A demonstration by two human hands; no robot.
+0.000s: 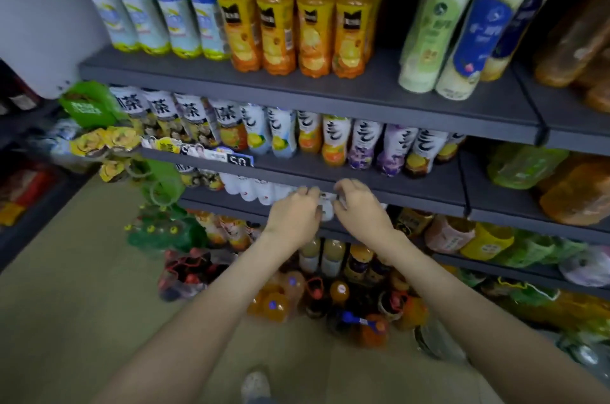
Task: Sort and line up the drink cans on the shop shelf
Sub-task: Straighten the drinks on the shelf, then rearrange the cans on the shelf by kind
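Both my hands reach under the edge of a dark shelf (363, 185), onto the shelf below it. My left hand (293, 212) and my right hand (358, 205) curl around a white drink container (327, 208) between them; only a narrow strip of it shows between the fingers. A row of white drinks (251, 190) stands to the left of it on the same shelf (224, 200). The shelf above hides their tops, and the picture is blurred, so I cannot tell whether they are cans or bottles.
Above are rows of white-labelled drink bottles (333, 139) and orange juice bottles (313, 23). Lower shelves hold more bottles (330, 255), and bottle packs (277, 301) stand on the floor against the shelving. Green packs (158, 228) hang at the left end. My shoe (255, 384) is on the beige floor.
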